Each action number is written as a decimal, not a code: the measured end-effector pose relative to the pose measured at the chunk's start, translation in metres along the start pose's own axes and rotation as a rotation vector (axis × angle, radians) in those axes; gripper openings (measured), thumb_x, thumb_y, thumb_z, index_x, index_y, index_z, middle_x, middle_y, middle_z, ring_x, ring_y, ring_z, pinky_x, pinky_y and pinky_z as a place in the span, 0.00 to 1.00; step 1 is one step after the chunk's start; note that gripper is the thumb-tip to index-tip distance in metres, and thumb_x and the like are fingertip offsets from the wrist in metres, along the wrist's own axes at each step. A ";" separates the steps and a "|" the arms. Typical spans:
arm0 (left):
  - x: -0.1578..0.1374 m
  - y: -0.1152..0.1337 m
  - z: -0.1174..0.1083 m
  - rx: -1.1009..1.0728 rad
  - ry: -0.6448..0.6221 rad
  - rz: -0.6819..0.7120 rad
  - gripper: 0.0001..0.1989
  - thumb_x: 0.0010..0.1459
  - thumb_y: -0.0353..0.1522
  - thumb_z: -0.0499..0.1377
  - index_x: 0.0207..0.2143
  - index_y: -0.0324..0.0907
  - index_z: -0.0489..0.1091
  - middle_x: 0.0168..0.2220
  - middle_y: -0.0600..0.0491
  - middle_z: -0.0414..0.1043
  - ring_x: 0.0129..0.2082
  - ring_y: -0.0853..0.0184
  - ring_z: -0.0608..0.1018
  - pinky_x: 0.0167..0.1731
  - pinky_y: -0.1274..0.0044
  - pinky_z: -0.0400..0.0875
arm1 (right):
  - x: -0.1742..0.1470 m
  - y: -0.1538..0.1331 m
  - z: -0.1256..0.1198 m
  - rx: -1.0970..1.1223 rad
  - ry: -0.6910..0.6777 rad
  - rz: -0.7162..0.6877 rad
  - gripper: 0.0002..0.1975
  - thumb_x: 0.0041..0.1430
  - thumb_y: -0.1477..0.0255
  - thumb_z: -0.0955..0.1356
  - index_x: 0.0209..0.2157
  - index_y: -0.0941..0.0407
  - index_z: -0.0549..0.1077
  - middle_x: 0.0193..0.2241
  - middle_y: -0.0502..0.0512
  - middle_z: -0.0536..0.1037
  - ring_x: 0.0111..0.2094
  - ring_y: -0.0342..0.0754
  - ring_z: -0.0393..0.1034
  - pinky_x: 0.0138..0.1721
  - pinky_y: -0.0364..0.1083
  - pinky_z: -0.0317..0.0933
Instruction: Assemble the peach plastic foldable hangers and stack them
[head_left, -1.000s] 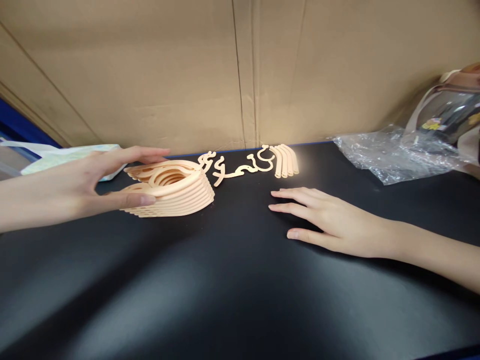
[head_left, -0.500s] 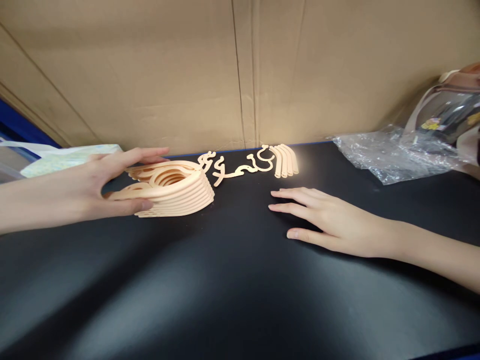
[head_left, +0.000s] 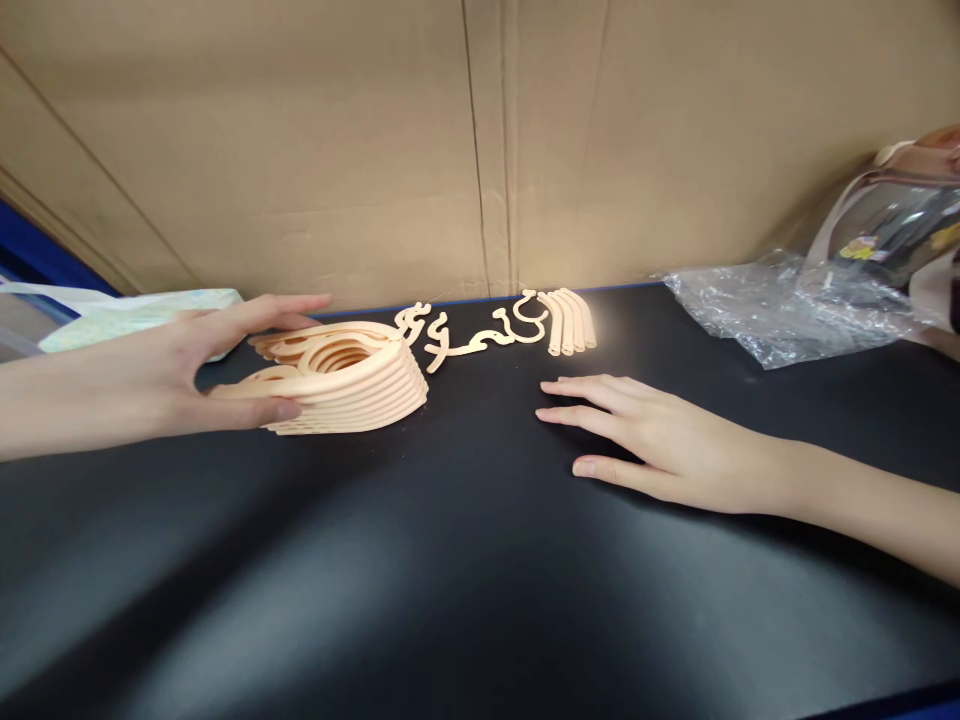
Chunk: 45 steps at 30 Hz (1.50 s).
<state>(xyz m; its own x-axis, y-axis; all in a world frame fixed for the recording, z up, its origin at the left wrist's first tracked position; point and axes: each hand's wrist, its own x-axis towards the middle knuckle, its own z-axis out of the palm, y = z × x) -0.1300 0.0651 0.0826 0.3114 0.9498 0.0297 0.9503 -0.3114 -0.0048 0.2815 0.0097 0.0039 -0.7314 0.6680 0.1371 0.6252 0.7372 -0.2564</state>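
A stack of flat peach-coloured plastic pieces (head_left: pixel 352 390), curved and with round openings like hanger parts, lies on the black table left of centre. Around its left end is my left hand (head_left: pixel 202 365), with the thumb along the near side and the fingers stretched out over the far side. Whether it presses on the stack is hard to tell. My right hand (head_left: pixel 637 435) rests palm down on the table, its fingers spread and nothing in them. Beyond it lie several curved peach strips (head_left: pixel 571 322) side by side and loose peach hook-shaped pieces (head_left: pixel 495 338).
Brown cardboard (head_left: pixel 337 150) stands upright along the table's back edge. A crumpled clear plastic bag (head_left: pixel 780 310) lies at the right, beside a clear bag with pinkish trim (head_left: pixel 892 210). At the left is a pale patterned package (head_left: pixel 142 315). The black tabletop (head_left: pixel 450 560) spreads in front.
My left hand has shifted slightly left along the stack, while the stack stays in place. My right hand and the loose pieces look unmoved.
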 end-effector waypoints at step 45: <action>0.002 0.001 0.000 -0.013 -0.038 -0.019 0.43 0.46 0.57 0.57 0.64 0.60 0.52 0.56 0.57 0.69 0.51 0.54 0.74 0.45 0.71 0.68 | -0.001 0.001 0.001 0.001 0.031 -0.019 0.25 0.67 0.58 0.61 0.61 0.53 0.65 0.64 0.61 0.63 0.63 0.57 0.59 0.61 0.61 0.56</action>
<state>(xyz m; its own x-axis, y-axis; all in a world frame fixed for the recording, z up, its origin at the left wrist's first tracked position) -0.1281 0.0669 0.0829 0.2938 0.9558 -0.0081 0.9559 -0.2937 0.0079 0.2824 0.0096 0.0029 -0.7343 0.6567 0.1718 0.6108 0.7496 -0.2549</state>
